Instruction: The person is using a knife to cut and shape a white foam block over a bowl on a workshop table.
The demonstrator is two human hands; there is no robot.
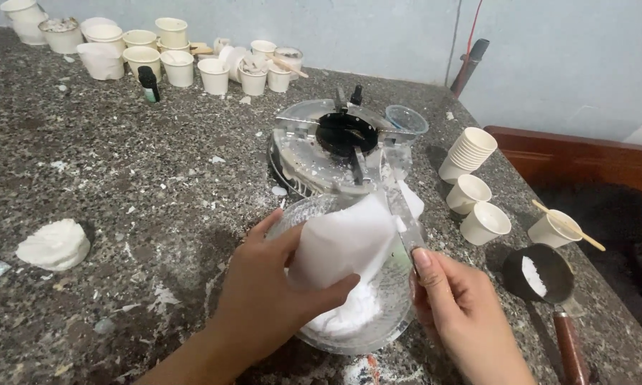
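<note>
My left hand [264, 292] grips a white wax block [342, 242] and holds it tilted over a clear glass bowl [392, 328]. White shavings [349, 317] lie heaped in that bowl. My right hand [460, 310] holds a knife [399, 207] by its handle, with the forefinger laid along the blade's back. The blade rests against the right edge of the block. Both hands are over the bowl at the near edge of the speckled stone counter [121, 178].
A small gas burner [342, 142] stands just behind the bowl. To the right are a stack of paper cups [471, 153], several filled cups [485, 222], one with a wooden stick [567, 224], and a dark pan [538, 274]. More cups [178, 64] line the back; a white lump [53, 244] sits left.
</note>
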